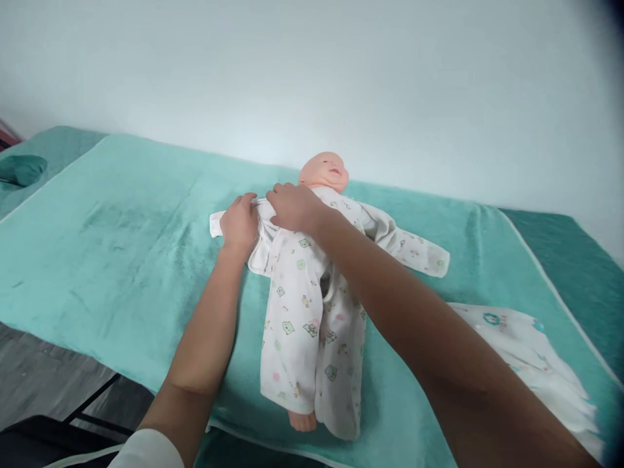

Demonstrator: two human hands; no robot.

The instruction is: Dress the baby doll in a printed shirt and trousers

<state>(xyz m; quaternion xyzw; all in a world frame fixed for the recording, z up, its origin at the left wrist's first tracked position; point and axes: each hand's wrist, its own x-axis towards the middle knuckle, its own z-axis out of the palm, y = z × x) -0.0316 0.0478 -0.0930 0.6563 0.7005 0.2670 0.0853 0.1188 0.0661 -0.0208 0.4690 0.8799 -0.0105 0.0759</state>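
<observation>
A baby doll [325,171] lies on its back on a teal towel [121,247], dressed in a white printed romper [302,312]. One bare foot [302,421] sticks out of the left leg. My left hand [240,222] grips the romper's sleeve and shoulder cloth at the doll's side, fingers curled on the fabric. My right hand [293,207] rests on the doll's upper chest near the neck, fingers closed on the romper's collar edge. The other sleeve [419,250] lies spread out to the right.
A white patterned cloth [531,364] lies on the towel at the right. A dark green bundle [22,169] sits at the far left. A pale wall runs behind the bed. Grey floor and a dark frame [92,403] show below the left edge.
</observation>
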